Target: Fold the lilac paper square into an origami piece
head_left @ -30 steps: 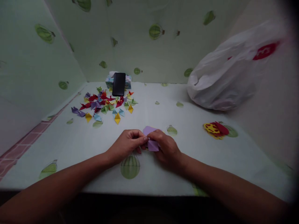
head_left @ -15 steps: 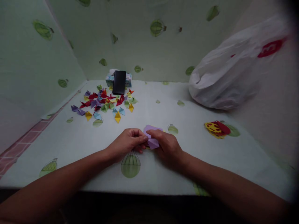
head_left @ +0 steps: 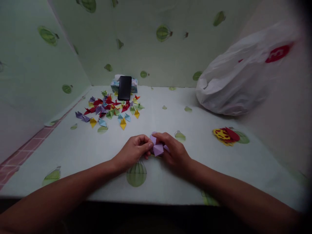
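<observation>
The purple paper (head_left: 158,149) lay partly folded at the near middle of the table (head_left: 195,169), pinched between both hands. It looked light, thin and easily creased, best gripped at its folded edges. The left hand (head_left: 133,152) nipped its left corner; the right hand (head_left: 174,152) pressed fingertips over the top. Folded pieces (head_left: 109,109) lay scattered well beyond.

One camera, worn on the head, looks forward and down over the table (head_left: 219,169) from its near edge. Both forearms enter from the bottom corners and the hands meet close below centre. The view faces the back wall (head_left: 151,48), takes in the left wall (head_left: 29,81), and darkens at the right edge. No second view exists.
</observation>
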{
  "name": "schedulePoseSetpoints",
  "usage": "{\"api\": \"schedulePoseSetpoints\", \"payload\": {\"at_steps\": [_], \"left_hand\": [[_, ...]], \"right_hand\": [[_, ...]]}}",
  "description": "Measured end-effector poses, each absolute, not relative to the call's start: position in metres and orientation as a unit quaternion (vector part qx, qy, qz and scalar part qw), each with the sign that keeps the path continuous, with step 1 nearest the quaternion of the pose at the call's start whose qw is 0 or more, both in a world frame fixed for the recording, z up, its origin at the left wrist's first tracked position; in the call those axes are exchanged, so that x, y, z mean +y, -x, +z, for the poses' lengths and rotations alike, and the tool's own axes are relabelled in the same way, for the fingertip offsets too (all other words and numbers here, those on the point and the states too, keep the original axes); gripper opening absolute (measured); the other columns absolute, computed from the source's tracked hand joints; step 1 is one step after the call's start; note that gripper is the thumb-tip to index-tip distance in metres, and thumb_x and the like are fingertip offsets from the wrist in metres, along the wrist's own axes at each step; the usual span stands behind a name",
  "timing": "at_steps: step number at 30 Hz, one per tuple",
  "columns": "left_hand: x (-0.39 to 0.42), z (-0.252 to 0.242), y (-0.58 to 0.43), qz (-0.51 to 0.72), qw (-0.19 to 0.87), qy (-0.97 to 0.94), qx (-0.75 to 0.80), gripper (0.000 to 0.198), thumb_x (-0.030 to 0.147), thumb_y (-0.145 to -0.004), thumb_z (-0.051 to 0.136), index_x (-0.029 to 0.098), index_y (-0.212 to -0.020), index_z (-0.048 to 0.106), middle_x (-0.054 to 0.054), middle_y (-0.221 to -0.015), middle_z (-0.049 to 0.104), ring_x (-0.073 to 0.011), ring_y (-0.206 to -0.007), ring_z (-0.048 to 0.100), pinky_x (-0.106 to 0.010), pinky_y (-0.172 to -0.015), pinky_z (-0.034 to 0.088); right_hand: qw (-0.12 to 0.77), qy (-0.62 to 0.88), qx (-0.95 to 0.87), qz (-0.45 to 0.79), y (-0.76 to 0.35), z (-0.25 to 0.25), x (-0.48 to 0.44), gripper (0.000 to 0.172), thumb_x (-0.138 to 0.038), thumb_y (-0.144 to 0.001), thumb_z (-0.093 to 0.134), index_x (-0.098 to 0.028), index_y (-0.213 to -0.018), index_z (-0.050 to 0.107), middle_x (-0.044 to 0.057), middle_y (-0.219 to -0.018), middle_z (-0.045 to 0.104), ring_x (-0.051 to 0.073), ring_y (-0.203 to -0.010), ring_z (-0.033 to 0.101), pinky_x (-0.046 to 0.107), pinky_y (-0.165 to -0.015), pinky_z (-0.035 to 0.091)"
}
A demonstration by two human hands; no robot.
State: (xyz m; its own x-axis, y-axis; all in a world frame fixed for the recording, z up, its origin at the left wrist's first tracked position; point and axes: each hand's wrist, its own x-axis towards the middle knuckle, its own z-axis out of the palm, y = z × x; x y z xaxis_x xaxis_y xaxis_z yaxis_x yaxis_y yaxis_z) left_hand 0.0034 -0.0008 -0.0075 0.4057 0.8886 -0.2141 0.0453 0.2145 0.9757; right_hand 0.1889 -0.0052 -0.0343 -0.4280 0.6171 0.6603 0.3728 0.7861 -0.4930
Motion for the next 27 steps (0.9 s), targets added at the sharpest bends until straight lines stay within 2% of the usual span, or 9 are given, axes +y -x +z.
{"api": "schedulePoseSetpoints", "payload": {"at_steps": [4, 8, 14, 19, 27], "left_hand": [[0.0002, -0.0061, -0.0031, 0.337, 0.638, -0.544, 0.429, 0.021, 0.032, -0.082, 0.065, 0.016, -0.073, 0.056, 0.003, -0.060, 0.058, -0.0093, -0.054, 0.049, -0.024, -0.056, 0.038], [0.0015, -0.0071, -0.0024, 0.352, 0.634, -0.541, 0.425, 0.021, 0.033, -0.083, 0.066, 0.015, -0.075, 0.059, 0.003, -0.060, 0.059, -0.0100, -0.056, 0.052, -0.024, -0.059, 0.041], [0.0019, -0.0120, -0.0019, 0.323, 0.664, -0.526, 0.423, 0.024, 0.038, -0.083, 0.068, 0.014, -0.083, 0.064, 0.001, -0.066, 0.064, -0.0112, -0.060, 0.057, -0.026, -0.064, 0.045], [0.0013, -0.0128, -0.0031, 0.337, 0.649, -0.536, 0.422, 0.025, 0.036, -0.082, 0.069, 0.015, -0.074, 0.059, 0.002, -0.063, 0.061, -0.0101, -0.058, 0.053, -0.025, -0.062, 0.042], [0.0018, -0.0124, -0.0034, 0.335, 0.637, -0.548, 0.426, 0.025, 0.036, -0.082, 0.068, 0.016, -0.070, 0.057, 0.002, -0.059, 0.058, -0.0107, -0.056, 0.050, -0.026, -0.060, 0.038]], "right_hand": [[0.445, 0.311, -0.823, 0.168, -0.1912, -0.0329, -0.0042, 0.050, 0.000, -0.085, 0.044, -0.024, -0.129, 0.049, 0.005, -0.097, 0.065, 0.017, -0.086, 0.064, 0.032, -0.078, 0.054], [0.448, 0.332, -0.808, 0.189, -0.1926, -0.0342, -0.0043, 0.051, 0.000, -0.083, 0.045, -0.024, -0.128, 0.050, 0.004, -0.095, 0.066, 0.016, -0.084, 0.064, 0.030, -0.077, 0.055], [0.456, 0.313, -0.813, 0.179, -0.1925, -0.0353, -0.0037, 0.050, -0.001, -0.083, 0.044, -0.024, -0.127, 0.051, 0.006, -0.104, 0.067, 0.017, -0.092, 0.065, 0.033, -0.083, 0.054], [0.454, 0.341, -0.798, 0.203, -0.1910, -0.0366, -0.0056, 0.046, -0.002, -0.085, 0.048, -0.024, -0.125, 0.051, 0.003, -0.093, 0.065, 0.015, -0.082, 0.063, 0.030, -0.076, 0.052], [0.452, 0.349, -0.786, 0.237, -0.1907, -0.0353, -0.0065, 0.043, -0.003, -0.086, 0.052, -0.024, -0.124, 0.051, 0.002, -0.091, 0.064, 0.013, -0.075, 0.059, 0.025, -0.065, 0.047]]}}
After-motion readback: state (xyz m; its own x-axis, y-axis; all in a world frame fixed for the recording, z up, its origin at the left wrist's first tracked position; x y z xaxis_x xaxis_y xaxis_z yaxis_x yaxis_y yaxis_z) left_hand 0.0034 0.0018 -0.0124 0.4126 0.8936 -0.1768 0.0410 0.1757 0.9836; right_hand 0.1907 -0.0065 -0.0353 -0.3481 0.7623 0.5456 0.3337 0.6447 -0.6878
